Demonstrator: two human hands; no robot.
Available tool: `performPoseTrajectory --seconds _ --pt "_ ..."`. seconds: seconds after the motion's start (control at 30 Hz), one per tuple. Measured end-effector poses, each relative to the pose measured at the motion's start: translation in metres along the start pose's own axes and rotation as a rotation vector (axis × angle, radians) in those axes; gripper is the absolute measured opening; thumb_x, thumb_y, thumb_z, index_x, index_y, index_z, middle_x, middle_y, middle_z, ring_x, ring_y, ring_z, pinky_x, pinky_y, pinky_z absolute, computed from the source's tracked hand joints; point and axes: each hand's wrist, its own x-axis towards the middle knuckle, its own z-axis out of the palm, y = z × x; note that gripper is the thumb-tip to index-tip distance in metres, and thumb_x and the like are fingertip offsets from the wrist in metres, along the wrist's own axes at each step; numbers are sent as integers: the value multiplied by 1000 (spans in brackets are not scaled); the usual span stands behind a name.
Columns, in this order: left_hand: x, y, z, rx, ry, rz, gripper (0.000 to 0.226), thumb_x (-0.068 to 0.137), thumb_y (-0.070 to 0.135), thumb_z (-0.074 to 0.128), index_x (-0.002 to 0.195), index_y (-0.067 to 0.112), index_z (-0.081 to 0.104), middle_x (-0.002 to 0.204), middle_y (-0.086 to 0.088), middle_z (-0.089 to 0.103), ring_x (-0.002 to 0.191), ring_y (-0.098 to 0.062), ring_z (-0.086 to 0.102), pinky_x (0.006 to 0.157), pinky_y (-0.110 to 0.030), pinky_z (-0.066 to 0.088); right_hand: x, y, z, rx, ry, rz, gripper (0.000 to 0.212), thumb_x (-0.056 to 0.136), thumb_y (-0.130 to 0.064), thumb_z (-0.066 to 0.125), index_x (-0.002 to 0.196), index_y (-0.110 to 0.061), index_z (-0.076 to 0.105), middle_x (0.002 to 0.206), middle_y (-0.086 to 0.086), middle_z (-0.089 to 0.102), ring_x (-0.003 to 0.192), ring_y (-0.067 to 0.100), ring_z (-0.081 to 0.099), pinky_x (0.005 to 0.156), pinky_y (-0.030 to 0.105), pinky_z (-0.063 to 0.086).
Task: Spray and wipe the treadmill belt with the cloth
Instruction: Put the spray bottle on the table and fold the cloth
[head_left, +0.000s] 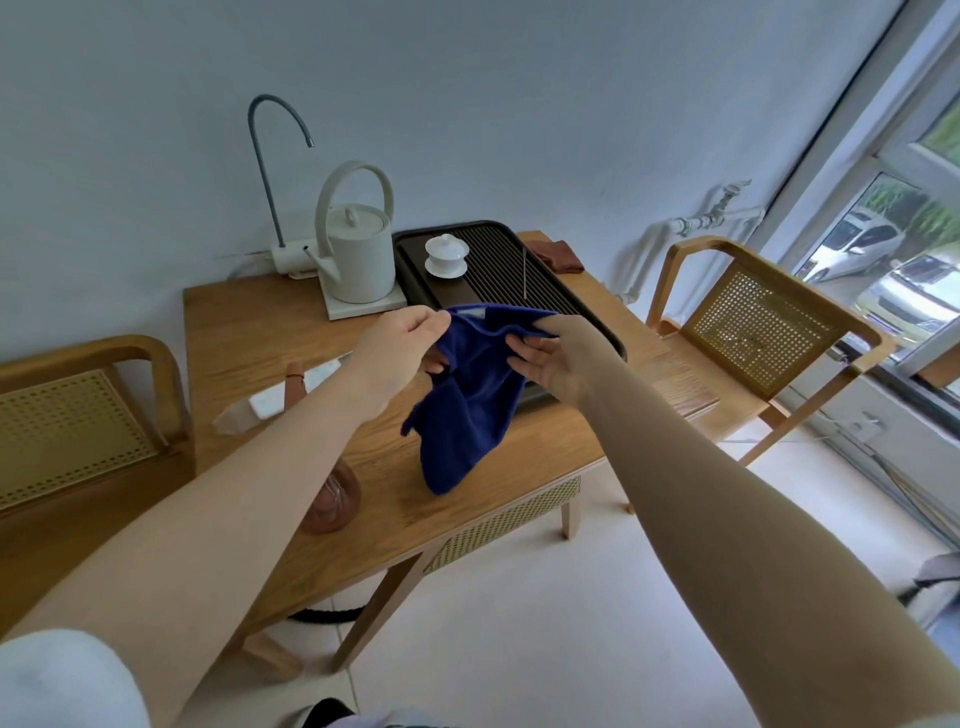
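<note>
A dark blue cloth (465, 410) hangs in the air above the wooden table (244, 322), held up by both hands. My left hand (397, 345) pinches its upper left corner. My right hand (553, 353) grips the upper right edge with thumb over the fabric and fingers spread beneath. The cloth's lower end droops to the tabletop. A spray bottle (283, 387) with a clear body and brown top lies on the table behind my left forearm, partly hidden. No treadmill is in view.
On the table stand a white kettle (356, 254) on its base, a dark slatted tea tray (519, 275) with a white lidded cup (447, 254), and a brown glass vessel (332, 501). Wooden cane chairs (753, 322) flank the table. A window is at the right.
</note>
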Motion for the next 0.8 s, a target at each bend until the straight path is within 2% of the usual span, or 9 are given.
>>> performPoseTrajectory --seconds 0.1,0.23,0.27,0.37,0.4,0.5,0.6,0.73,0.8 --pt "-1 7 2 -151 59 4 31 101 26 39 80 11 57 73 -2 57 73 -14 52 76 -33 43 0 2 2 18 29 -23 10 95 -5 44 99 -6 53 90 13 58 83 23 63 87 41 51" --pt "-3 15 3 322 122 198 41 100 26 42 61 16 36 56 1 36 52 -13 35 55 -25 29 -3 1 0 33 0 29 13 96 -9 40 93 -8 52 86 13 61 86 26 62 93 46 47" --pt "-2 17 2 279 103 183 42 100 27 43 60 16 37 56 1 37 52 -12 36 55 -24 30 -5 1 0 45 3 53 14 97 -11 39 93 -7 52 86 14 61 84 26 62 92 45 48" --pt "-6 21 -1 -232 8 73 43 99 29 45 60 20 60 61 2 50 58 -9 47 61 -25 39 -2 1 3 20 80 69 18 99 -14 39 99 -1 52 81 15 61 73 24 63 71 36 56" --pt "-8 21 -1 -293 -8 92 43 99 25 46 60 19 62 59 6 52 57 -7 48 59 -22 40 0 1 6 35 93 55 18 99 -12 38 100 -1 52 80 15 61 71 23 64 66 35 56" --pt "-9 13 3 -90 60 240 39 97 14 50 58 11 45 51 8 41 52 -5 37 55 -18 33 5 4 12 147 51 72 20 99 -14 38 107 -2 52 84 14 62 77 24 64 74 38 54" --pt "-5 15 -9 -191 165 187 35 95 16 54 61 9 48 59 -3 41 58 -10 39 61 -24 34 5 9 13 62 -48 94 18 97 -17 42 109 -7 53 93 14 64 94 26 63 87 42 51" --pt "2 13 -24 -163 267 171 36 92 15 59 58 18 48 51 11 43 52 -3 39 56 -16 36 11 10 23 -57 -89 90 17 97 -17 42 107 -9 54 94 15 63 86 25 64 75 34 55" --pt "5 13 -29 -74 331 194 34 91 15 61 60 16 49 55 9 43 52 -1 39 55 -13 36 18 11 36 -79 -92 53 21 99 -16 38 111 -11 54 95 13 63 81 22 63 76 33 53"
